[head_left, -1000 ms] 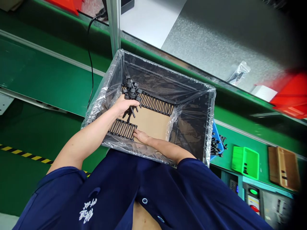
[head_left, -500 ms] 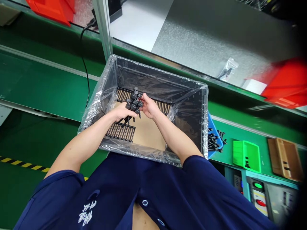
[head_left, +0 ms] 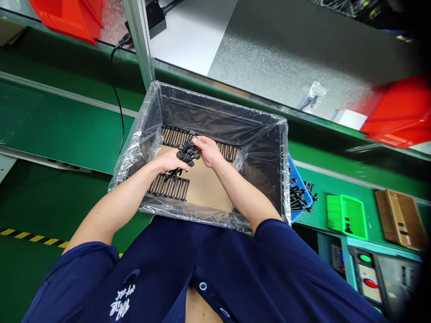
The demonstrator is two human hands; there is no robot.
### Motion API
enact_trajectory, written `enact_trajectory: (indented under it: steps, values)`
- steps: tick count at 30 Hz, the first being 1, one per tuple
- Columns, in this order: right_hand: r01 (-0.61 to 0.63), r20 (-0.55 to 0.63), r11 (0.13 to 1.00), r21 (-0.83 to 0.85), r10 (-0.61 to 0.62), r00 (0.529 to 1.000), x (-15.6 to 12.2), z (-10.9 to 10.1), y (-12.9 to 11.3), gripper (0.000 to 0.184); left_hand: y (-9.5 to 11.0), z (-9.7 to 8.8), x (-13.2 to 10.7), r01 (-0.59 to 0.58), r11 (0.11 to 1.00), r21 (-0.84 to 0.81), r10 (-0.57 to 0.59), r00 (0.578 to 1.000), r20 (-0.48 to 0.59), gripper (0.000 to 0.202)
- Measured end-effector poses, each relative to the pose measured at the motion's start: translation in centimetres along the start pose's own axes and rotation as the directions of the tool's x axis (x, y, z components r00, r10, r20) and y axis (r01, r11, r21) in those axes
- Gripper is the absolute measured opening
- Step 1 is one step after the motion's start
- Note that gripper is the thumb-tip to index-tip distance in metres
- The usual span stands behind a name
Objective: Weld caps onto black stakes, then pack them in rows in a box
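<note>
My left hand (head_left: 171,160) is closed around a bunch of black knob-headed rods (head_left: 186,154), heads bunched above the thumb and thin ends sticking out below. At the top of that bunch, the fingers of my right hand (head_left: 210,151) pinch one black rod by its head. Both hands are inside a dark bin lined with clear plastic film (head_left: 218,105). Below them, similar rods lie side by side on a cardboard sheet (head_left: 208,188): a front-left row (head_left: 168,187) and a back row (head_left: 175,136), partly hidden by my hands.
Right of the bin, a blue bin (head_left: 296,172) holds more loose rods. Farther right are a green tray (head_left: 346,215), a brown tray (head_left: 404,220) and a button panel (head_left: 370,278). A metal post (head_left: 139,45) and black cable (head_left: 118,101) stand behind the bin's left corner.
My right hand's fingers have moved up slightly to the top of the bunch and pinch a rod head there. The bunch in my left hand has tilted and sits slightly lower.
</note>
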State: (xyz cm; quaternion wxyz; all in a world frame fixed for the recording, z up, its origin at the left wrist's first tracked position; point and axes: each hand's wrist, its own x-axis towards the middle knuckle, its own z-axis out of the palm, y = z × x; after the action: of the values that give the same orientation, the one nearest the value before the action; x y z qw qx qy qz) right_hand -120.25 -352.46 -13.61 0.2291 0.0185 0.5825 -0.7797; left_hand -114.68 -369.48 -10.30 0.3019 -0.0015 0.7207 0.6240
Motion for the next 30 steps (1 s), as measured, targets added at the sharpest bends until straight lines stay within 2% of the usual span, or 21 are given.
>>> enact_trajectory:
  steps: [3, 6, 8, 11, 12, 14, 16, 17, 18, 20, 22, 24, 27, 30]
  values:
    - [0.067, -0.095, 0.998, -0.005, -0.067, 0.993, 0.0, 0.3, -0.1, 0.042, -0.3, -0.2, 0.2, -0.022, 0.999, 0.034, 0.023, 0.999, -0.038, 0.025]
    - [0.176, -0.208, 0.984, 0.014, -0.169, 0.963, 0.5, -0.3, -0.9, 0.038, -0.5, -0.4, 0.4, -0.028, 0.999, 0.018, 0.03, 0.994, -0.104, 0.025]
    - [0.246, -0.279, 0.969, 0.035, -0.227, 0.933, 1.3, -1.6, -1.8, 0.036, -0.5, -0.5, 0.4, -0.012, 1.0, 0.018, 0.014, 0.989, -0.146, 0.023]
    - [0.308, -0.391, 0.951, 0.034, -0.271, 0.88, 2.8, -4.8, -2.7, 0.028, -0.5, -0.7, 0.4, -0.011, 1.0, 0.02, 0.015, 0.984, -0.18, 0.022]
    - [0.283, -0.43, 0.959, 0.0, -0.256, 0.866, 3.1, -5.9, -2.5, 0.024, -0.4, -0.7, 0.4, -0.018, 1.0, 0.013, 0.02, 0.982, -0.189, 0.023]
    - [0.134, -0.486, 0.985, -0.106, -0.169, 0.857, 3.0, -7.8, -0.9, 0.02, -0.4, -0.7, 0.4, -0.03, 1.0, -0.01, 0.027, 0.977, -0.211, 0.025]
    - [-0.149, -0.518, 0.961, -0.231, 0.008, 0.855, 1.9, -8.8, 2.4, 0.026, -0.3, -0.7, 0.4, -0.03, 0.999, -0.025, 0.024, 0.971, -0.239, 0.026]
    - [-0.262, -0.523, 0.931, -0.253, 0.096, 0.847, 1.0, -9.0, 4.7, 0.03, -0.3, -0.7, 0.4, -0.028, 0.999, -0.027, 0.02, 0.969, -0.248, 0.026]
    - [-0.468, -0.561, 0.827, -0.312, 0.237, 0.793, 0.1, -9.0, 7.1, 0.033, -0.2, -0.7, 0.4, -0.025, 0.999, -0.026, 0.018, 0.968, -0.251, 0.026]
    - [-0.615, -0.572, 0.725, -0.311, 0.374, 0.73, -2.0, -8.6, 11.9, 0.035, -0.1, -0.6, 0.3, -0.02, 1.0, -0.019, 0.014, 0.97, -0.241, 0.026]
    - [-0.686, -0.576, 0.656, -0.314, 0.442, 0.687, -3.7, -8.1, 15.9, 0.035, 0.0, -0.6, 0.2, -0.023, 1.0, -0.015, 0.018, 0.972, -0.234, 0.027]
    - [-0.713, -0.571, 0.616, -0.335, 0.469, 0.673, -4.6, -7.6, 18.5, 0.036, 0.0, -0.6, 0.2, -0.037, 0.999, -0.013, 0.033, 0.97, -0.241, 0.027]
    - [-0.716, -0.554, 0.581, -0.387, 0.474, 0.684, -5.0, -7.2, 20.3, 0.035, 0.1, -0.6, 0.3, -0.054, 0.998, -0.012, 0.049, 0.967, -0.252, 0.028]
    - [-0.712, -0.538, 0.561, -0.423, 0.477, 0.696, -4.8, -6.8, 20.8, 0.033, 0.0, -0.5, 0.3, -0.046, 0.999, -0.007, 0.042, 0.964, -0.263, 0.028]
